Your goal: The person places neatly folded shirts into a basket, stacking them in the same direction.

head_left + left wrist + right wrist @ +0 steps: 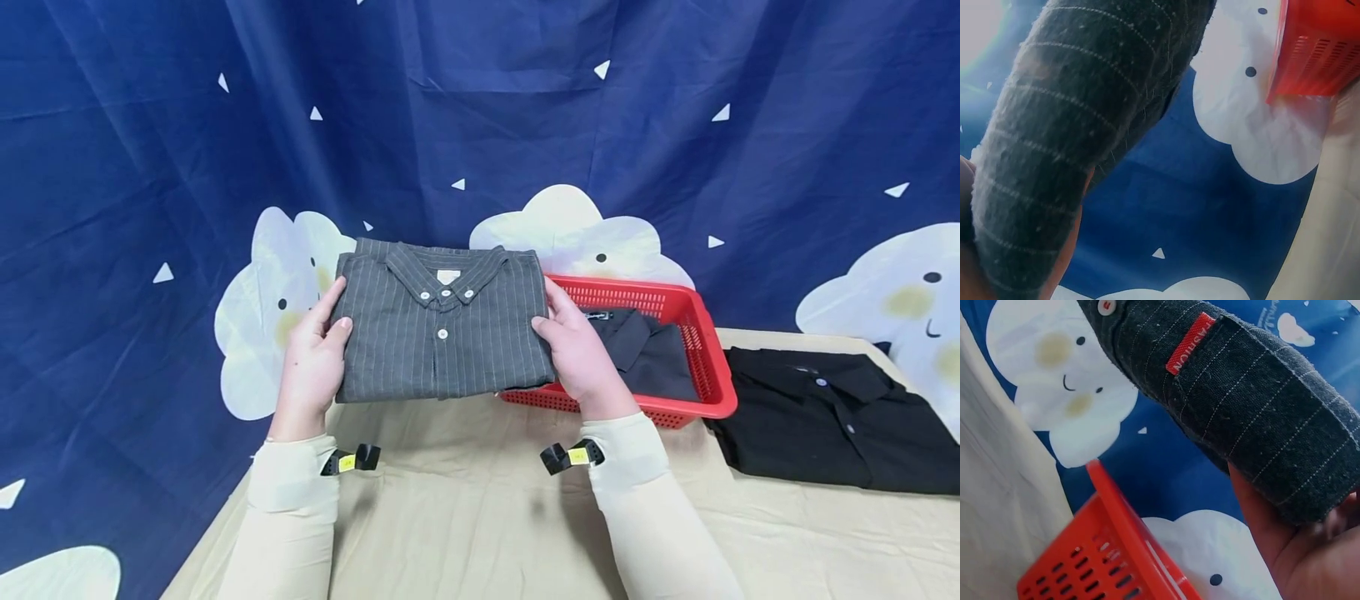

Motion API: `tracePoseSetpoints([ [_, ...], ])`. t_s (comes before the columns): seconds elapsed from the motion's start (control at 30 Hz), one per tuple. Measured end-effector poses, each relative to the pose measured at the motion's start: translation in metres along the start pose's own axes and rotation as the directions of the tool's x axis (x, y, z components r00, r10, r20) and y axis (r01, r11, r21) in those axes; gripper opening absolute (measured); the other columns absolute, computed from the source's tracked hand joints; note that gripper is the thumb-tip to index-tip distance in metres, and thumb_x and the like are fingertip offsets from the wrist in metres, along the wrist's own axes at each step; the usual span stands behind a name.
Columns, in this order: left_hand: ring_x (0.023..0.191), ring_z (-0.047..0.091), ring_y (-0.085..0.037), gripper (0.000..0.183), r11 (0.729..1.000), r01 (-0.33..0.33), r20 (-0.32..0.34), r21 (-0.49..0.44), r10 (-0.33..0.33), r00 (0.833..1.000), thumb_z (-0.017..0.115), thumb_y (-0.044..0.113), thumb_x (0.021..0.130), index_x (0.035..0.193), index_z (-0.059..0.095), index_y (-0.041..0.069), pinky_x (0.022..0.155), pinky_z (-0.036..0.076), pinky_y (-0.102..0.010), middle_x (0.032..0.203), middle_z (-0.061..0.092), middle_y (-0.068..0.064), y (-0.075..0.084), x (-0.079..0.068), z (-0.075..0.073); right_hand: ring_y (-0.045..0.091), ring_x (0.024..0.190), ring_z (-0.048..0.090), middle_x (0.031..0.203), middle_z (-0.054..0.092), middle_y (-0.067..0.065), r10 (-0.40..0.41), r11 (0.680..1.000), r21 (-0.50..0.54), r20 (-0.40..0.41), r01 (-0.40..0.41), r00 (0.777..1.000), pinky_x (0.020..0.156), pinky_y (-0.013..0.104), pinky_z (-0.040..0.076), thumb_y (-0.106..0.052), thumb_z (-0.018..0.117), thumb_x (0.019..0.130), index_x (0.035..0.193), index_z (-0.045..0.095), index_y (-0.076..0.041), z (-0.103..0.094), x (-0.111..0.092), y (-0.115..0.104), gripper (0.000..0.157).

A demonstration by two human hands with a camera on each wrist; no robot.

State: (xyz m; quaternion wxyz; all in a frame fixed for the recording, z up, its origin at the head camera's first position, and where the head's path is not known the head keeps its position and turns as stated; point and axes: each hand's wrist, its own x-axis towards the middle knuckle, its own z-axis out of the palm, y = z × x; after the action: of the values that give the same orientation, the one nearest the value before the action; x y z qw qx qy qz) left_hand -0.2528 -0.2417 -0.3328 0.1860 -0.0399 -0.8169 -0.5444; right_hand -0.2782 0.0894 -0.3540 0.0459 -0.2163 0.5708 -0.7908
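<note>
A folded dark grey pinstriped shirt [480,354] is held up above the table, its buttoned collar toward the back. My left hand [311,362] grips its left edge, thumb on top and fingers beneath. On the opposite edge, my right hand [581,350] pinches the fabric the same way. The right wrist view shows a red label [1190,344] on the striped cloth, with the right hand [1319,562] around the folded end. Striped fabric [1054,137] fills much of the left wrist view; most of that hand is hidden behind it.
Behind the right hand stands a red plastic basket [705,354] with a dark folded shirt [656,358] inside. To its right a black folded shirt [832,417] lies on the beige cloth-covered table [465,517]. A blue curtain [420,108] with white clouds hangs at the back.
</note>
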Motion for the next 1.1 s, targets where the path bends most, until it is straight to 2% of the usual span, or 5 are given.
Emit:
tracePoseSetpoints([
  [0.17, 0.143, 0.037, -0.019, 0.052, 1.0, 0.015, 0.012, -0.012, -0.015, 1.0, 0.045, 0.016, 0.109, 0.156, 0.038, 0.035, 0.114, 0.033, -0.048, 0.16, 0.035, 0.003, 0.003, 0.003, 0.007, 0.029, 0.109, 0.066, 0.147, 0.049, 0.015, 0.01, 1.0, 0.005, -0.015, -0.01, 1.0, 0.084, 0.04, 0.058, -0.001, 0.03, 0.106, 0.161, 0.025, -0.027, -0.007, -0.001, -0.006, 0.061],
  [0.37, 0.144, 0.035, -0.017, 0.051, 0.999, -0.031, 0.023, -0.008, 0.031, 0.999, 0.047, 0.014, 0.108, 0.155, 0.041, 0.032, 0.117, 0.029, -0.045, 0.159, 0.036, 0.003, 0.01, 0.016, 0.021, 0.025, 0.11, 0.065, 0.149, 0.047, 0.014, -0.008, 1.0, -0.021, -0.079, 0.006, 0.997, 0.085, 0.037, 0.058, -0.001, 0.03, 0.106, 0.162, 0.024, -0.026, -0.016, -0.002, -0.013, 0.061],
  [0.6, 0.143, 0.038, -0.019, 0.05, 0.999, 0.034, 0.075, -0.031, -0.031, 0.997, 0.046, 0.018, 0.108, 0.153, 0.042, 0.04, 0.115, 0.031, -0.048, 0.16, 0.035, 0.005, 0.01, 0.026, 0.038, 0.025, 0.114, 0.063, 0.152, 0.045, 0.012, 0.009, 0.994, -0.103, -0.122, -0.021, 0.993, 0.088, 0.036, 0.057, -0.001, 0.032, 0.106, 0.162, 0.023, -0.027, -0.031, -0.007, -0.017, 0.062],
  [0.73, 0.143, 0.038, -0.02, 0.051, 0.998, 0.038, 0.11, -0.05, -0.032, 0.993, 0.046, 0.017, 0.108, 0.153, 0.043, 0.039, 0.115, 0.032, -0.047, 0.16, 0.035, 0.001, 0.009, 0.031, 0.051, 0.023, 0.11, 0.065, 0.149, 0.048, 0.014, 0.007, 0.989, -0.143, -0.12, -0.025, 0.993, 0.086, 0.036, 0.057, 0.0, 0.032, 0.105, 0.162, 0.022, -0.026, -0.045, -0.012, -0.021, 0.063],
  [1.1, 0.145, 0.034, -0.014, 0.052, 0.998, -0.036, 0.159, -0.046, 0.043, 0.986, 0.048, 0.011, 0.106, 0.154, 0.044, 0.03, 0.118, 0.029, -0.039, 0.159, 0.038, 0.001, 0.014, 0.042, 0.102, 0.019, 0.099, 0.07, 0.142, 0.05, 0.018, -0.002, 0.978, -0.208, -0.151, -0.03, 0.988, 0.081, 0.035, 0.059, 0.002, 0.029, 0.105, 0.163, 0.019, -0.021, -0.086, -0.028, -0.041, 0.064],
])
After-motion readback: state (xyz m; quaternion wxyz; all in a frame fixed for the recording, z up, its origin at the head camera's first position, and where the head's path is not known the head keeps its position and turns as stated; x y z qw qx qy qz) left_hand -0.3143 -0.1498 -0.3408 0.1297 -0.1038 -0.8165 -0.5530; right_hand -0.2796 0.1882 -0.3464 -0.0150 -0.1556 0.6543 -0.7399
